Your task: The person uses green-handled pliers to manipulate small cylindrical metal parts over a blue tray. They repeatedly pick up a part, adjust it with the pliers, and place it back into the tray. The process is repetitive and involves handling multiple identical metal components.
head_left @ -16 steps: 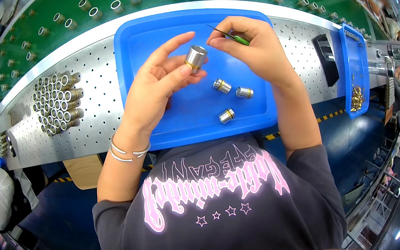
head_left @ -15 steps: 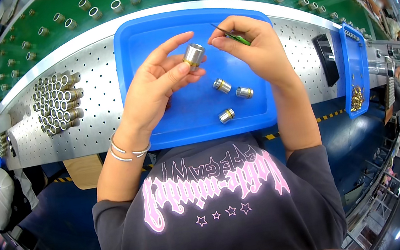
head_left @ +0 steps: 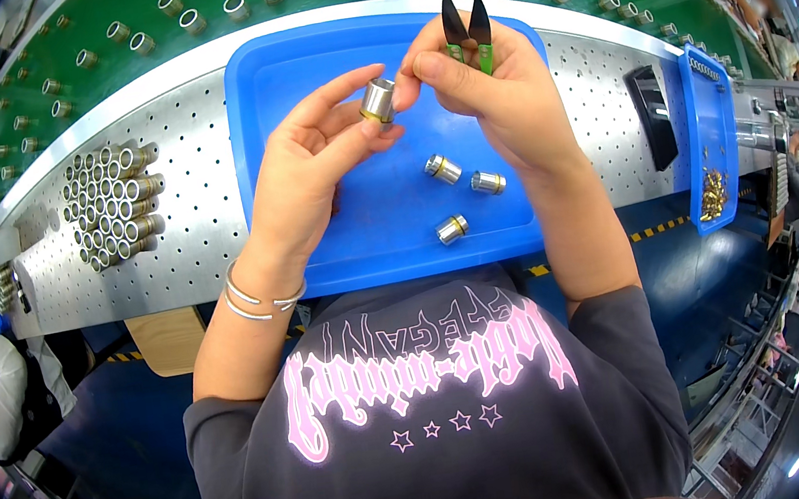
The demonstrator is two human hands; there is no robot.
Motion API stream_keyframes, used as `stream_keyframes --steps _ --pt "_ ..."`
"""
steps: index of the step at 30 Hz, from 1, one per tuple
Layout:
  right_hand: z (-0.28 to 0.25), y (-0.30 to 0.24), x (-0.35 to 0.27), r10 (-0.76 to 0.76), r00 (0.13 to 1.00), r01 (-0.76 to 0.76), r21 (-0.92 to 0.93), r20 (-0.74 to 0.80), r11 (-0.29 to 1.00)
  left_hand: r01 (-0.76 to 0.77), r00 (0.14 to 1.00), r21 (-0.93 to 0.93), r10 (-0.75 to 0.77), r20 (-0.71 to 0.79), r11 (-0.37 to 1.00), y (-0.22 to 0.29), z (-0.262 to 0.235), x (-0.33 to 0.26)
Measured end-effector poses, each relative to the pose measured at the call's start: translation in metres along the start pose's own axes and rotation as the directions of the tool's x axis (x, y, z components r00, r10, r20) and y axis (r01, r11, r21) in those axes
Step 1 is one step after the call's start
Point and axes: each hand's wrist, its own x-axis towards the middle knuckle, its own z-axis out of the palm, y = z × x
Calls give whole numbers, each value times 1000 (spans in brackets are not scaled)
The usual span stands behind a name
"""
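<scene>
Over the blue tray [head_left: 361, 265], my left hand [head_left: 321, 149] grips a silver metal sleeve [head_left: 379, 99] with a brass-coloured ring at its lower end. My right hand [head_left: 493, 81] is closed around green-handled thread snips [head_left: 467, 34], their two dark blades spread apart and pointing away from me. The right fingertips reach to the sleeve's right side; whether they touch it I cannot tell. Inside the tray, below my hands, lie three similar sleeves: one to the left [head_left: 443, 169], one to the right [head_left: 488, 182] and one nearer me [head_left: 451, 229].
A tight cluster of metal sleeves [head_left: 114, 206] stands on the perforated metal bench [head_left: 206, 235] at left. Beyond the tray, more sleeves are spread over a green belt [head_left: 317, 8]. At right are a black flat object [head_left: 651, 120] and a small blue tray [head_left: 712, 128] with brass parts.
My right hand has turned, so the snips' blades now point away from me instead of leftward. Its fingertips have come closer to the sleeve, which is tipped slightly differently in my left hand.
</scene>
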Motion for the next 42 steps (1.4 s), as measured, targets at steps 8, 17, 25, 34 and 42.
stream_keyframes --steps 8,17,25,34,42 --pt "-9 22 18 82 972 -20 273 -220 962 -13 999 43 11 47 999 -3 7 -4" --pt "-26 24 9 -49 945 199 453 -322 869 42 999 -177 -45 -17 983 1 -5 1" --pt "-13 1 2 -345 925 378 273 -162 885 -1 999 -203 -9 -50 979 2 -4 4" --pt "-3 -7 3 -397 912 409 205 -99 889 -26 998 -136 17 -61 990 5 -2 1" --pt "4 -18 2 -483 874 481 45 60 876 -106 991 15 107 -77 994 0 -1 0"
